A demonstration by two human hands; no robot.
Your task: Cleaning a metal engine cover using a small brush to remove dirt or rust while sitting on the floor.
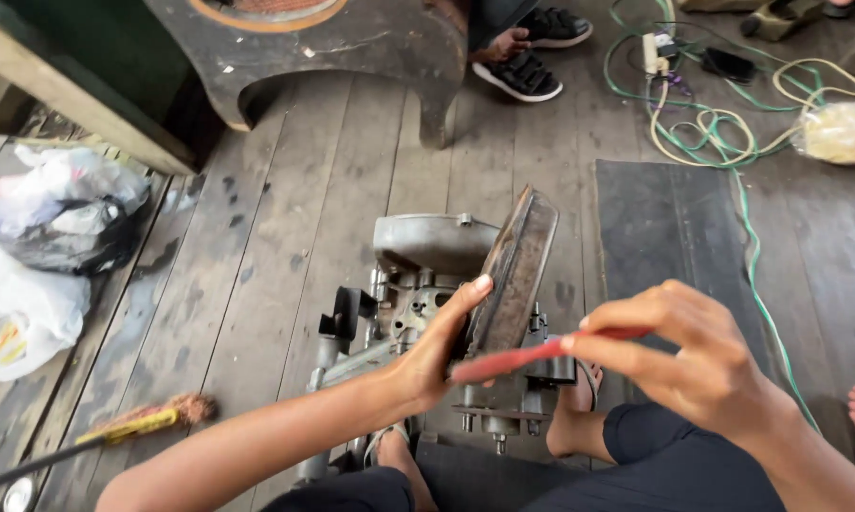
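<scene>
A grimy grey small engine (427,284) sits on the wooden floor between my knees. My left hand (441,346) grips a dirty flat rectangular cover (514,270) and holds it on edge against the engine, thumb on its rim. My right hand (683,356) pinches a slim red-handled tool (517,360) that points left toward the lower part of the cover and my left palm. Whether its tip touches the cover cannot be told.
White and black plastic bags (38,237) lie at the left. A broom (133,427) lies at the lower left. A dark mat (669,232), green and cream cables (712,128), a dark wooden stool (351,47) and another person's sandalled feet (527,57) lie beyond.
</scene>
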